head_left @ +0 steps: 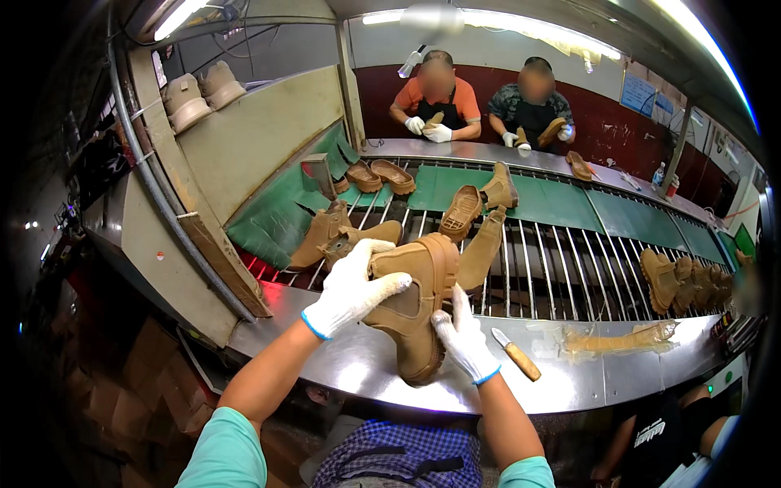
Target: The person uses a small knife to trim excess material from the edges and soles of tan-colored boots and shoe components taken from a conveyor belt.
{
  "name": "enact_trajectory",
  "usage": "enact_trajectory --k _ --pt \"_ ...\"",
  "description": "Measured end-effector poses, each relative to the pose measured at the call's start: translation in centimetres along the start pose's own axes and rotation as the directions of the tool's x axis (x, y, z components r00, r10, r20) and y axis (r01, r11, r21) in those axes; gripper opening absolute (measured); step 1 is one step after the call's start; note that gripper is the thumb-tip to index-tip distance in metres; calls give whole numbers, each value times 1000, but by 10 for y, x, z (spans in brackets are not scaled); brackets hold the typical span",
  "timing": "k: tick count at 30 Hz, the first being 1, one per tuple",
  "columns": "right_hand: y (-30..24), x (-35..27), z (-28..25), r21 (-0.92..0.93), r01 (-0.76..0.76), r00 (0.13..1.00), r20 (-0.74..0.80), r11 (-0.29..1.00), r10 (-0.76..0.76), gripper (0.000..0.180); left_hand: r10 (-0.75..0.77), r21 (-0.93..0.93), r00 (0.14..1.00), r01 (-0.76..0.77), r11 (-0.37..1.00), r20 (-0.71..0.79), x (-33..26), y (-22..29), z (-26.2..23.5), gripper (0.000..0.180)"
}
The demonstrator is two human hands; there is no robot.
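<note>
A tan ankle boot (411,333) is held over the metal edge of the line, its toe tilted down and its thick sole turned to the right. My left hand (354,285), in a white knit glove, grips the boot around its shaft, thumb across the side. On the sole side, my right hand (466,337), gloved the same way, closes on the boot near the sole edge; part of its fingers is hidden. Just right of that hand, a short knife (517,355) with a wooden handle lies on the metal ledge (594,382).
Beyond are metal rods (561,268) with green sheets (634,215), boot uppers (321,236) and loose soles (461,213). Several boots (683,281) stand at the right. Two gloved co-workers (439,106) handle shoe parts across the line. A post (175,179) rises at left.
</note>
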State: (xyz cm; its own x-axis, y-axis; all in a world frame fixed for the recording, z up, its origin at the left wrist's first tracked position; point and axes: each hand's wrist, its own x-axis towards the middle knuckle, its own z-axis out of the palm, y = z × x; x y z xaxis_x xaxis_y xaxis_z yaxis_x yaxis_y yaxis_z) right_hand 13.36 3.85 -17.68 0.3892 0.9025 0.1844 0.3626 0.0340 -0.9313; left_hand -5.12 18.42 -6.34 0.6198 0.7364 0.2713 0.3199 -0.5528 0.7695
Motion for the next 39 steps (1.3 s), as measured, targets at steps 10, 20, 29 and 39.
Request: enact_trajectory --k 10,20,29,39 --pt "-50 -54 -73 598 272 956 -79 754 -282 89 549 -85 819 -542 836 166 -62 57 28 68" --pt "-68 -207 -64 642 146 959 -280 753 52 31 839 -187 484 -826 531 247 -147 66 67 48" --pt "-100 -257 -35 609 -281 840 -218 742 497 59 901 -221 360 -883 413 242 -192 50 63 29" --pt "-90 -281 -16 530 -569 792 148 629 592 87 914 -288 327 -875 389 240 -227 12 54 27"
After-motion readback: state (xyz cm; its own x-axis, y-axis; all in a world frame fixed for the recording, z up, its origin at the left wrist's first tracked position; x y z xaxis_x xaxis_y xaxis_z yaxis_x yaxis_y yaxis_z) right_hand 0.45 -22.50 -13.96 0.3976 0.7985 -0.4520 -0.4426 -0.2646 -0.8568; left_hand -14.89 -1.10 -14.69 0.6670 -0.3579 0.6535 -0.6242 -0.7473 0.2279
